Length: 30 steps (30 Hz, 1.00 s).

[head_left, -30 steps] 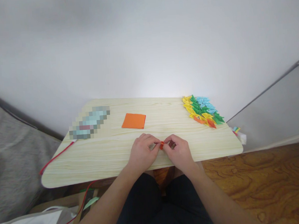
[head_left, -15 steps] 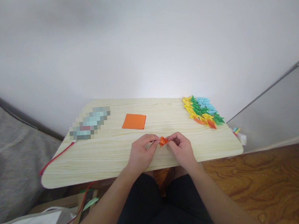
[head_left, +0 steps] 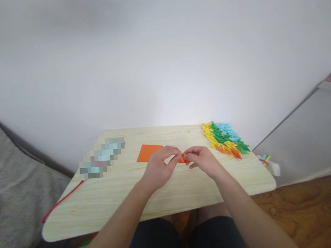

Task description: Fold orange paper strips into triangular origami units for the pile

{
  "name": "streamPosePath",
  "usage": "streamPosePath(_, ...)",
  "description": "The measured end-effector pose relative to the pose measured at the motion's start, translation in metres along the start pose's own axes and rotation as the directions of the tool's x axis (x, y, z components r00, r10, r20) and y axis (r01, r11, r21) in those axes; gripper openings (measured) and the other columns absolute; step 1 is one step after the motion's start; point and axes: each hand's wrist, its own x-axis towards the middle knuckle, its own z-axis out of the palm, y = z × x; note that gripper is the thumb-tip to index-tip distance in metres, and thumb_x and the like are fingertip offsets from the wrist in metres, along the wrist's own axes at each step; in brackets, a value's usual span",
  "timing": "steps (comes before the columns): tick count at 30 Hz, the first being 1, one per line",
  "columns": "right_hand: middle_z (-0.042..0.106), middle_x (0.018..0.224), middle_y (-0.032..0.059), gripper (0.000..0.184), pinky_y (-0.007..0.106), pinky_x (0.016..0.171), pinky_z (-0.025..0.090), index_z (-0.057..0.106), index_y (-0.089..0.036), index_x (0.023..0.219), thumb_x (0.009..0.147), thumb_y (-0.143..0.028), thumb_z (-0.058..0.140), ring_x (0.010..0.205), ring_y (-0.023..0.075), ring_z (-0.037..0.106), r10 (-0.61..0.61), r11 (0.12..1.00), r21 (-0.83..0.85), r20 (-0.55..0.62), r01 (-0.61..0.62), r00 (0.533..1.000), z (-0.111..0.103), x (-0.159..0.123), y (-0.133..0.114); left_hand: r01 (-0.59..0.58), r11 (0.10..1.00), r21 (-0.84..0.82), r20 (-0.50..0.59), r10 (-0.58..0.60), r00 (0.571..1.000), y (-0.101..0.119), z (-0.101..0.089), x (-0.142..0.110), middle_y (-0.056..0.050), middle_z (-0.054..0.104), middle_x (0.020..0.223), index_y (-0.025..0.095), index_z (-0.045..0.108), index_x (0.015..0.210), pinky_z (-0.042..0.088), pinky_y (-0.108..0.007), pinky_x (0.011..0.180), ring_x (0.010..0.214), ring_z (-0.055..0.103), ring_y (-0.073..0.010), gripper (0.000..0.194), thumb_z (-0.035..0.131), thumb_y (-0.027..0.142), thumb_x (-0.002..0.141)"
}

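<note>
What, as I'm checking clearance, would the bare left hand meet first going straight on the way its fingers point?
Past the small folded orange paper it pinches, the left hand would probably meet the right hand first, though depth is unclear.

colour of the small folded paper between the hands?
Orange: the small folded paper shows best in the head view.

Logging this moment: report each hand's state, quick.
Left hand: closed, fingertips pinching the small folded orange paper.
Right hand: closed, fingertips pinching the same small folded orange paper.
</note>
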Motion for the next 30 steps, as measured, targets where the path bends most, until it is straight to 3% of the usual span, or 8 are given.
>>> streamPosePath(6, 0.076, 0.083, 0.0034, 0.013, 0.028, 0.062, 0.06, 0.077, -0.019, 0.085, 0.078, -0.029, 0.073, 0.076, 0.0167, 0.069, -0.105, 0.994, 0.018, 0.078, 0.104, 0.991, -0.011, 0.03, -0.049, -0.038, 0.999, -0.021, 0.01, 0.038, 0.999, 0.017, -0.026, 0.058, -0.003, 0.078, 0.097, 0.023, 0.079, 0.092, 0.054, -0.032, 0.089, 0.092, 0.071, -0.0179, 0.013, 0.068, 0.017, 0.094)
streamPosePath(14, 0.07, 0.078, 0.001, 0.011, 0.029, 0.063, 0.056, 0.071, -0.018, 0.081, 0.081, -0.029, 0.072, 0.071, 0.0147, 0.063, -0.264, 0.964, 0.05, 0.09, 0.261, 0.96, -0.001, 0.062, -0.096, -0.028, 0.998, -0.064, -0.036, 0.026, 0.999, 0.034, -0.053, 0.114, -0.001, 0.075, 0.091, 0.023, 0.077, 0.086, 0.052, -0.029, 0.079, 0.086, 0.068, -0.0165, 0.009, 0.071, 0.019, 0.091)
streamPosePath(23, 0.067, 0.066, -0.0027, 0.014, 0.026, 0.061, 0.041, 0.063, -0.019, 0.079, 0.086, -0.026, 0.073, 0.062, 0.0117, 0.057, -0.448, 0.89, 0.13, 0.085, 0.436, 0.89, 0.021, 0.076, -0.117, -0.032, 0.985, -0.169, -0.223, -0.006, 0.975, 0.02, -0.066, 0.131, -0.003, 0.075, 0.092, 0.021, 0.075, 0.093, 0.058, -0.031, 0.08, 0.09, 0.07, -0.0186, 0.004, 0.072, 0.022, 0.091)
streamPosePath(30, 0.069, 0.066, -0.0021, 0.012, 0.026, 0.062, 0.043, 0.062, -0.019, 0.075, 0.083, -0.021, 0.07, 0.063, 0.013, 0.06, -0.443, 0.889, 0.148, 0.051, 0.432, 0.895, 0.031, 0.084, -0.121, -0.077, 0.979, -0.19, -0.302, 0.017, 0.953, 0.013, -0.063, 0.132, -0.004, 0.072, 0.093, 0.02, 0.073, 0.096, 0.057, -0.032, 0.082, 0.09, 0.067, -0.019, 0.006, 0.07, 0.024, 0.093)
